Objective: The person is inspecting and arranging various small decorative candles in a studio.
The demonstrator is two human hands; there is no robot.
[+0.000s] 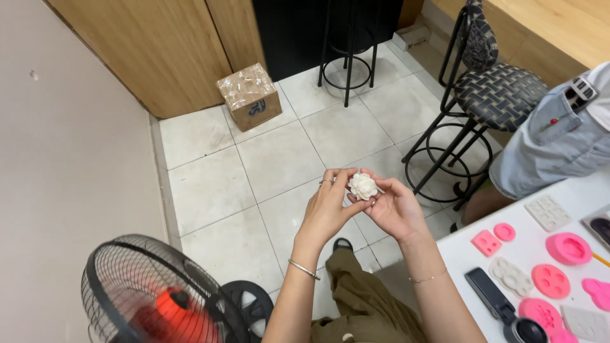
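Both hands are raised together over the tiled floor, and between them sits a small white flower-shaped piece, its petals facing up toward the camera. The left hand comes in from the lower left, with a ring on one finger and a thin bracelet at the wrist; its fingertips curl over and pinch the flower's left edge. The right hand cups it from the other side, thumb and fingers closed lightly on the right and lower edge, so the piece rests at the meeting point of both sets of fingertips, above the palms rather than inside either one. Below the hands lies the person's lap in olive trousers. To the right, a white table carries pink silicone moulds and pale flat ones, well apart from the hands. A second person in light denim shorts sits beside a woven stool. A standing fan and a taped cardboard box stand on the left.
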